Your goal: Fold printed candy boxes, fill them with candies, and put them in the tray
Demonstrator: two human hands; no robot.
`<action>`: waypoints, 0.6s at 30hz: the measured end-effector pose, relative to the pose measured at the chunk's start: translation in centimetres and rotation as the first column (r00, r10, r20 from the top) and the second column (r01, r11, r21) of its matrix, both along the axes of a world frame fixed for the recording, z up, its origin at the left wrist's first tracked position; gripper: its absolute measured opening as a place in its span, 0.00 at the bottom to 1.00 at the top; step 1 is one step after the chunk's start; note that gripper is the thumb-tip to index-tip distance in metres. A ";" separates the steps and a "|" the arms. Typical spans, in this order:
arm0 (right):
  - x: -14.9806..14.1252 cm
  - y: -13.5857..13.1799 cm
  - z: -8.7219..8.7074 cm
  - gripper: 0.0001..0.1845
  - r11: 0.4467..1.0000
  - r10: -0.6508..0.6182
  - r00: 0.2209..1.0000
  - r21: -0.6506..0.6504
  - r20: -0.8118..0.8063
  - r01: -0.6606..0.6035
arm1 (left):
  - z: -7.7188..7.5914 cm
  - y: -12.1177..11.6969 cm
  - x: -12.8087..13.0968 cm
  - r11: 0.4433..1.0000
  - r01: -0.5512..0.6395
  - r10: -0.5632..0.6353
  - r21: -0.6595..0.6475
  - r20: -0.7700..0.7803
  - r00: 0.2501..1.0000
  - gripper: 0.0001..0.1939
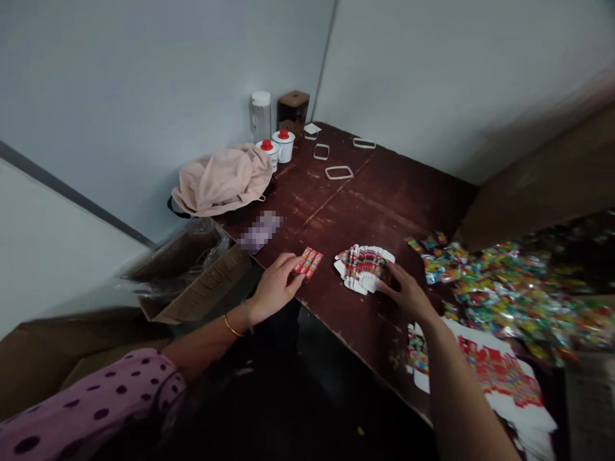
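Red printed piece at near edge of worktop, pinched between thumb and fingers of left hand. Looks light, thin, easily creased; I'd hold it lightly by sides. Bright red face, rows of coloured ovals. Fanned cartons on worktop beside right hand, fingers at fan's right end; I can't tell if gripping or just touching. White flaps, red-and-dark print. Probably stiff, slick card, apt to slide; I'd take outermost by edge.

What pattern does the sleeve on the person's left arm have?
The sleeve has dark polka dots on pink, best seen in the head view.
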State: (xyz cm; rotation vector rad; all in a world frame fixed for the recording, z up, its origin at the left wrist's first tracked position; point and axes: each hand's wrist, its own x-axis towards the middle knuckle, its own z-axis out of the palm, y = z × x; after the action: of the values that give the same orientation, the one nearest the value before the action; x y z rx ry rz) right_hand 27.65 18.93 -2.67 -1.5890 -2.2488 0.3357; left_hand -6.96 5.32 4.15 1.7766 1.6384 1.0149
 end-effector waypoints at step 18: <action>-3.1 -6.0 5.5 0.18 0.990 0.002 0.921 0.126 0.390 -0.056 | -3.8 0.6 10.1 0.704 0.623 -0.146 -0.341 0.789 0.597 0.18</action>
State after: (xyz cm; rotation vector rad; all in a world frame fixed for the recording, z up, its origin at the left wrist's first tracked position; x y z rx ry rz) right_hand 24.52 12.91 2.80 -1.6682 -2.5224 -0.1409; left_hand 3.16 5.96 0.38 1.0182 0.8181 0.7044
